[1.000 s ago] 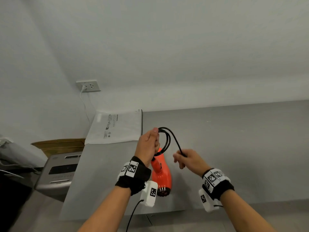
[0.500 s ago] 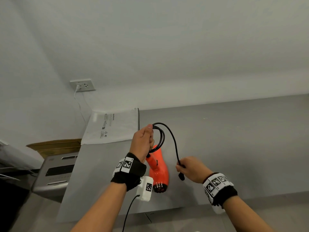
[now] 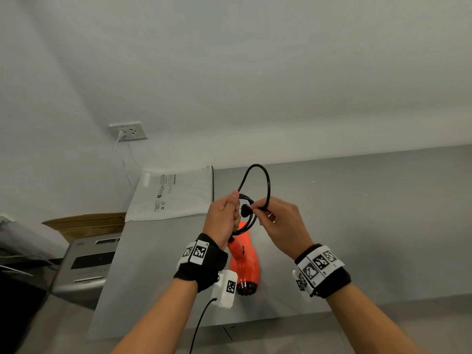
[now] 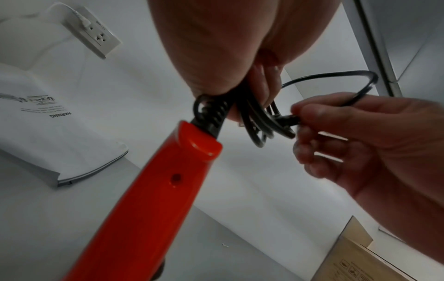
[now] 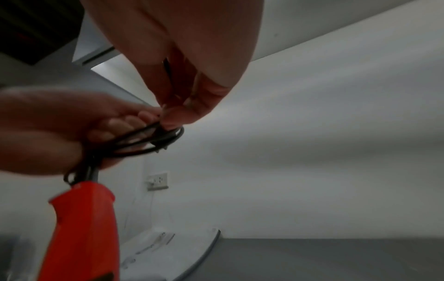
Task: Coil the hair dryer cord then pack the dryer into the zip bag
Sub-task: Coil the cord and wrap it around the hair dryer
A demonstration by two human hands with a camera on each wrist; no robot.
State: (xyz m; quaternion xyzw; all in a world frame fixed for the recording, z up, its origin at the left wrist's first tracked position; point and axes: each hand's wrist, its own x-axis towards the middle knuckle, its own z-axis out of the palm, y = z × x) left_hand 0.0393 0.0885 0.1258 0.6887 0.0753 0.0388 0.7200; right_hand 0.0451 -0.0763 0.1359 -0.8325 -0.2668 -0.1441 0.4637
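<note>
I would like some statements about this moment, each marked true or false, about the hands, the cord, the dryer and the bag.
1. The left hand grips the coiled loops of the black cord. True.
2. The right hand is empty. False: it pinches the cord at its plug end.
3. The orange hair dryer is already inside the zip bag. False: it hangs from the cord below the left hand, outside the bag.
4. The zip bag lies flat on the grey table, left of the hands. True.
5. A white plug sits in the wall socket. True.
</note>
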